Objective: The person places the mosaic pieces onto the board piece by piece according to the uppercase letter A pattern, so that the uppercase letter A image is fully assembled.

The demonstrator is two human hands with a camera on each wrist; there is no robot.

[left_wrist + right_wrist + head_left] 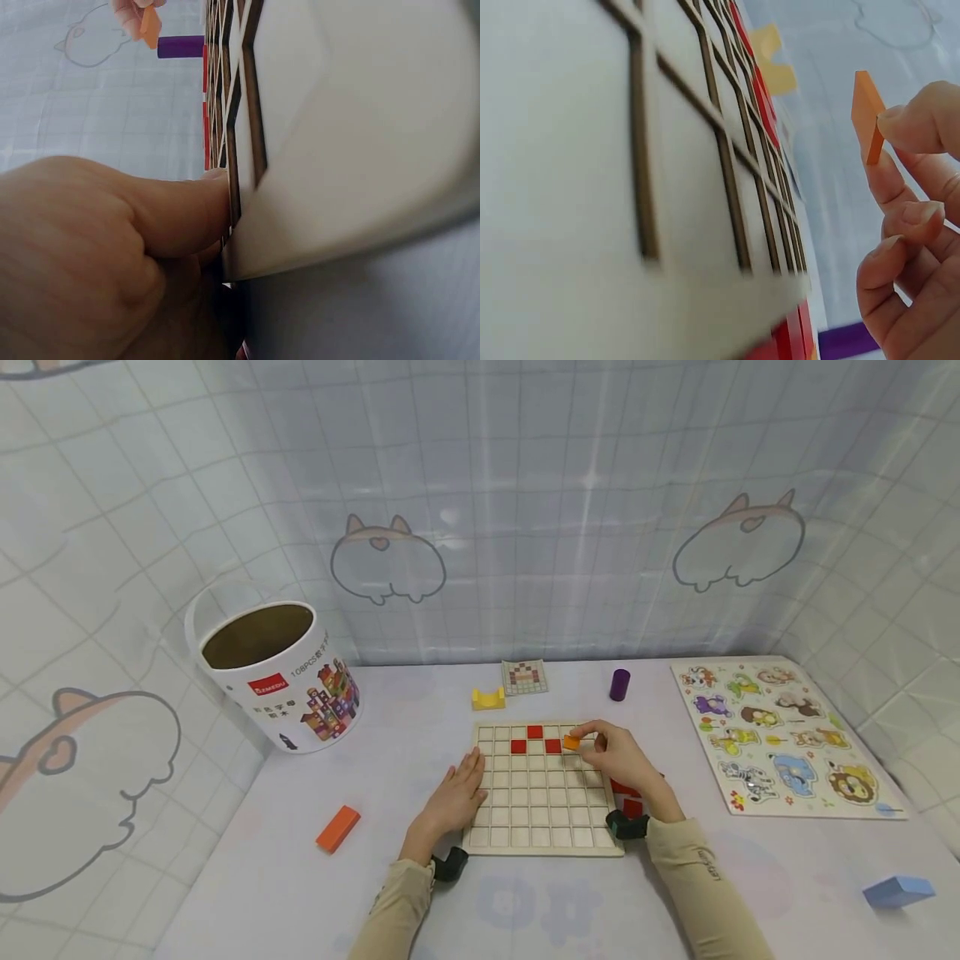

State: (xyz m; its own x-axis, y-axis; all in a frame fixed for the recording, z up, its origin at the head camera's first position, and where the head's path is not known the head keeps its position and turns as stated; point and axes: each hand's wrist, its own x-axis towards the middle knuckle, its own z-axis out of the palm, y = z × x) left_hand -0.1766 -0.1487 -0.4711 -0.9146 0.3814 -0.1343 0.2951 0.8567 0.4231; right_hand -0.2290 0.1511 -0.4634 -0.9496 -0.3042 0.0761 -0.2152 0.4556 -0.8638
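Note:
A wooden grid board lies on the table, with several red square tiles set in its upper cells. My right hand pinches an orange square tile between thumb and finger, held above the board's upper right part. In the right wrist view the tile is tilted and off the board surface. My left hand rests along the board's left edge, its fingers extended; the left wrist view shows its thumb against the edge. More red tiles lie right of the board, partly hidden by my right arm.
Behind the board are a yellow notched block, a small pattern card and a purple cylinder. A white bucket and orange block stand left; an animal puzzle board and blue block are right.

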